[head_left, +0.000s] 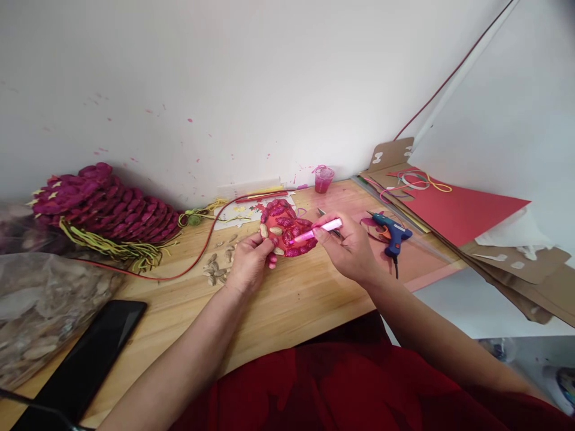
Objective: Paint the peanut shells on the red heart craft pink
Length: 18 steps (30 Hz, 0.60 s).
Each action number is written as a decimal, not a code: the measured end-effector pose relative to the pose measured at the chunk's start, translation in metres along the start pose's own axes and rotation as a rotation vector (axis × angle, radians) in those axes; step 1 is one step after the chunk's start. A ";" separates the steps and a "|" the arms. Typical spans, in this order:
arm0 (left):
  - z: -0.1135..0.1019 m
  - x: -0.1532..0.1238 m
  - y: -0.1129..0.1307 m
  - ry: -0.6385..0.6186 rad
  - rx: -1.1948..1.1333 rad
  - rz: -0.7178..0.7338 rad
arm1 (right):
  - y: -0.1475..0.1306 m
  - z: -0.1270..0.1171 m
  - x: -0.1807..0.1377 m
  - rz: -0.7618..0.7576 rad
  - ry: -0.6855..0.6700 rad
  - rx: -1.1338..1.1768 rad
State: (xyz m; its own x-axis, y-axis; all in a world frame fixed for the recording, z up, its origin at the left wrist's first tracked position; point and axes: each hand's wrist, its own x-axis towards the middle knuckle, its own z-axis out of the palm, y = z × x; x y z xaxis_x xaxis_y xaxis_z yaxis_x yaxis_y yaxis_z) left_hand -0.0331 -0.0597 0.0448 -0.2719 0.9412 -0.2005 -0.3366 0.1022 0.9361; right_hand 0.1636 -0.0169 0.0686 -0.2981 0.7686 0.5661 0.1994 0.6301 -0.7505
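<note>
My left hand [251, 257] is closed on the left edge of a red card piece [275, 238], its fingertips stained pink. Peanuts sit on this piece: several are coloured magenta [294, 230], while a few plain tan peanuts [263, 230] show near my left thumb. Pinched in my right hand [348, 248] is a pink-and-white marker [326, 227], its tip at the magenta peanuts. A thin dark metal tool shows partly behind that hand; its kind is unclear. Loose peanuts [214, 268] lie on the wooden table [287, 299] to the left.
Magenta peanut bundles with yellow-green strings [135, 209] lie at left, near a bag of peanuts [40, 305] and a black phone [85, 359]. A pink-stained cup [323, 178] stands by the wall. Rightward are a blue glue gun [393, 233], red paper [467, 203] and cardboard [539, 269].
</note>
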 end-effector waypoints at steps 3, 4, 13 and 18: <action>0.001 -0.003 0.002 -0.008 0.003 0.010 | -0.004 -0.003 -0.002 -0.018 0.002 -0.033; 0.002 -0.004 0.003 -0.012 0.008 0.011 | -0.006 -0.005 -0.003 -0.015 0.029 -0.061; 0.006 -0.015 0.009 -0.047 0.041 0.038 | -0.016 -0.013 -0.011 -0.005 0.020 0.008; -0.005 -0.024 0.006 -0.043 0.049 0.023 | -0.015 -0.004 -0.017 -0.039 0.018 -0.021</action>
State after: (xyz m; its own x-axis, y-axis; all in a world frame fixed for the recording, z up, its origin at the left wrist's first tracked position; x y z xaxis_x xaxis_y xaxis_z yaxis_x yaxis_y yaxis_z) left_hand -0.0335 -0.0830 0.0538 -0.2401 0.9562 -0.1673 -0.2858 0.0950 0.9536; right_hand 0.1694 -0.0386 0.0715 -0.2894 0.7452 0.6007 0.2079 0.6615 -0.7205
